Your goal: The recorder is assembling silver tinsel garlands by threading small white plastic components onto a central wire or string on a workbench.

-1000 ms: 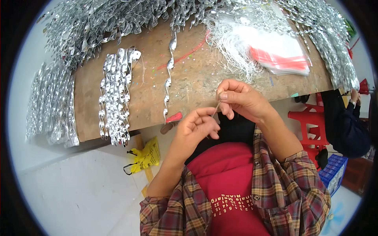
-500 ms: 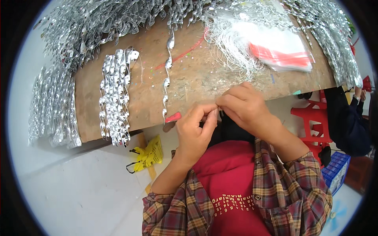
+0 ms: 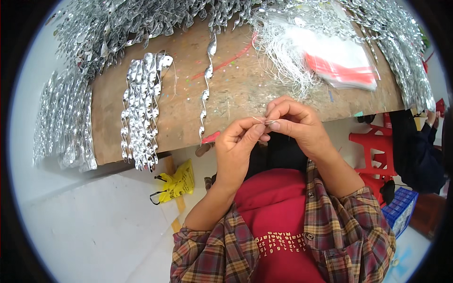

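Observation:
Just past the table's near edge, my left hand (image 3: 238, 147) and my right hand (image 3: 302, 128) meet fingertip to fingertip. Between them runs a thin white string (image 3: 269, 122), pinched by the thumb and forefinger of each. Its strands appear to cross or loop there, too fine to make out. A single twisted silver foil strip (image 3: 205, 96) lies lengthwise on the table to the left of my left hand. Beyond my right hand is a loose bundle of white strings (image 3: 288, 63), beside a stack of clear plastic bags (image 3: 342, 68) with red bands.
Several foil spirals lie in a bundle (image 3: 141, 111) on the wooden table (image 3: 181, 113). Foil heaps (image 3: 137, 23) cover the far side; more hang at both ends. A small red object (image 3: 211, 137) sits at the near edge. Red stools (image 3: 375, 148) and another person (image 3: 420, 151) are at right.
My right hand's fingers have lifted and spread a little, and the string now shows between both hands' fingertips. The whole view has shifted slightly.

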{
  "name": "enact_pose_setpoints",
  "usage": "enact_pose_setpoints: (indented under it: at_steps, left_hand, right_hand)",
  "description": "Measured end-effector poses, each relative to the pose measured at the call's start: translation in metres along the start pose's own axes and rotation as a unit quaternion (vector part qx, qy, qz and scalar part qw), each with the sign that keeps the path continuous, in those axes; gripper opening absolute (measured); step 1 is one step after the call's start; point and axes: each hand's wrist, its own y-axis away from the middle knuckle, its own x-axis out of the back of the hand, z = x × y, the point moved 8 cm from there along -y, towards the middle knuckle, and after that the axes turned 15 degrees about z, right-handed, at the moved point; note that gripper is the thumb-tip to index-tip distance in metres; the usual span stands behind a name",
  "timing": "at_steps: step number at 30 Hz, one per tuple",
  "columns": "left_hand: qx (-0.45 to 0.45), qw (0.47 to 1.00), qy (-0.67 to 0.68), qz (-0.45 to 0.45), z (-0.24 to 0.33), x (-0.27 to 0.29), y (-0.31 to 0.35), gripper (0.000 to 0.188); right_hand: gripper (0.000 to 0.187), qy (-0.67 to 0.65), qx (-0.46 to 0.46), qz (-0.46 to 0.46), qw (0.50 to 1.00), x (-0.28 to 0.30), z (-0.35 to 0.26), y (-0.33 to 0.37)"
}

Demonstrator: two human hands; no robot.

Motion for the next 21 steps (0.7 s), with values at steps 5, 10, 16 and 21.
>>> enact_pose_setpoints:
  at_steps: [5,10,16,21]
  left_hand:
    - [0.009,1.0,0.017,0.008,-0.003,0.001,0.0,0.017]
    - [0.005,1.0,-0.002,0.02,0.001,-0.001,0.0,0.015]
    - [-0.201,0.935,-0.291,0.007,0.023,0.002,0.004,0.011]
    - [-0.274,0.887,-0.371,0.019,0.04,-0.006,0.008,0.01]
  right_hand:
    - [0.005,0.021,0.007,-0.001,1.0,-0.001,-0.002,0.0]
    - [0.005,0.034,0.013,0.005,0.999,0.004,-0.001,0.0]
    - [0.012,0.404,0.385,0.072,0.827,0.008,-0.052,0.004]
    - [0.019,0.423,0.345,0.044,0.837,-0.001,-0.056,0.012]
